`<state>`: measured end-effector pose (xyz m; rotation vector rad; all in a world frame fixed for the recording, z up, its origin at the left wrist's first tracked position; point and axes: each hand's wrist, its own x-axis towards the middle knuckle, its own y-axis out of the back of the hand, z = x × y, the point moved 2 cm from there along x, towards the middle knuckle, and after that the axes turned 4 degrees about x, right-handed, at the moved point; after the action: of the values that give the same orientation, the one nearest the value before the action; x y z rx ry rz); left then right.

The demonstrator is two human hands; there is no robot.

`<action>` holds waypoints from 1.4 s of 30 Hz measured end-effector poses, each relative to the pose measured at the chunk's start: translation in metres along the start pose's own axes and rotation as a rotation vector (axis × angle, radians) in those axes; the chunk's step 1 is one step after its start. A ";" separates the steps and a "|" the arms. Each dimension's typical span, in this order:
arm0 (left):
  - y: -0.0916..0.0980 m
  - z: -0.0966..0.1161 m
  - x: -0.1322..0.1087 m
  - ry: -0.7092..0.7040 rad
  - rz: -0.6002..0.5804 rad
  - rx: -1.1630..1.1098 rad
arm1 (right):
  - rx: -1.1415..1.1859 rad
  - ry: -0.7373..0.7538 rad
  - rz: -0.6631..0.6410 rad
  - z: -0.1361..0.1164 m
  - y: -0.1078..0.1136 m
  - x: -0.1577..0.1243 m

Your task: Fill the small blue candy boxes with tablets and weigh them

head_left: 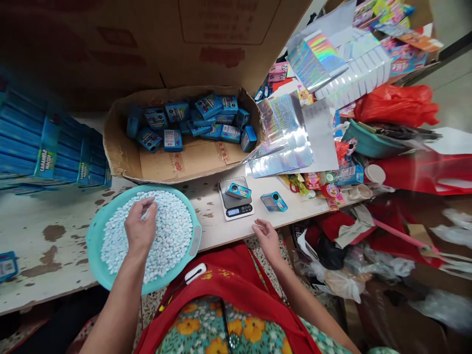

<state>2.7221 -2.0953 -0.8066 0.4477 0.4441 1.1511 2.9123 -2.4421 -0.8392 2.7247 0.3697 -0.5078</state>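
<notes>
My left hand (140, 227) is over the turquoise basin (93, 231) of small pale-blue candies (173, 231). Its thumb and fingers are drawn together; whatever they may hold is hidden. At the table's front edge, my right hand (267, 240) is open with nothing in it, its fingers stretched toward the tabletop. Just beyond it, a small digital scale (239, 211) carries one blue candy box (239, 191) lying on its plate. To the right of the scale, another blue box (274, 202) rests on the table, nearest my right hand.
Behind the basin, a cut-down cardboard carton (158, 164) holds several blue boxes (208, 105). Stacked blue cartons (47, 147) stand at left. Shiny holographic sheets (283, 132), a red plastic bag (400, 105) and loose packaging crowd the right. A large cardboard box (147, 44) blocks the back.
</notes>
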 end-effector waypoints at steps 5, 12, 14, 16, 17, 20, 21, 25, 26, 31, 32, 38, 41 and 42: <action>-0.018 0.025 -0.001 -0.091 -0.098 -0.030 | 0.030 -0.052 0.051 0.023 0.017 -0.010; -0.056 0.074 -0.009 -0.227 -0.260 -0.109 | 0.074 -0.083 0.121 0.032 0.033 -0.004; -0.069 0.088 -0.011 -0.268 -0.326 -0.122 | 0.087 -0.094 0.133 0.036 0.038 -0.005; -0.083 0.103 -0.013 -0.295 -0.395 -0.164 | 0.101 -0.105 0.145 0.041 0.044 -0.006; -0.089 0.110 -0.013 -0.302 -0.431 -0.195 | 0.106 -0.111 0.150 0.043 0.047 -0.006; -0.108 0.129 -0.014 -0.314 -0.531 -0.263 | 0.114 -0.127 0.169 0.049 0.055 -0.006; -0.113 0.135 -0.014 -0.316 -0.565 -0.278 | 0.115 -0.132 0.175 0.051 0.057 -0.006; -0.136 0.150 -0.014 -0.202 -0.714 -0.407 | 0.113 -0.152 0.189 0.055 0.062 -0.006; -0.144 0.151 -0.014 -0.165 -0.749 -0.441 | 0.109 -0.156 0.190 0.055 0.062 -0.006; -0.189 0.140 -0.023 -0.270 -0.806 -0.390 | 0.075 -0.148 0.185 0.051 0.059 -0.004; -0.194 0.138 -0.026 -0.321 -0.795 -0.344 | 0.065 -0.139 0.185 0.049 0.058 -0.002; -0.110 0.122 -0.017 -0.349 -0.564 -0.247 | -0.028 -0.017 0.367 0.024 0.061 0.011; 0.008 0.087 0.000 -0.224 -0.207 -0.055 | -0.165 0.134 0.538 0.003 0.066 0.026; 0.051 0.068 0.005 -0.163 -0.054 0.089 | -0.204 0.189 0.566 -0.005 0.066 0.032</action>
<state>2.7221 -2.0808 -0.7229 0.5988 0.3637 1.0367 2.9633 -2.4947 -0.8289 2.5203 -0.2903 -0.0528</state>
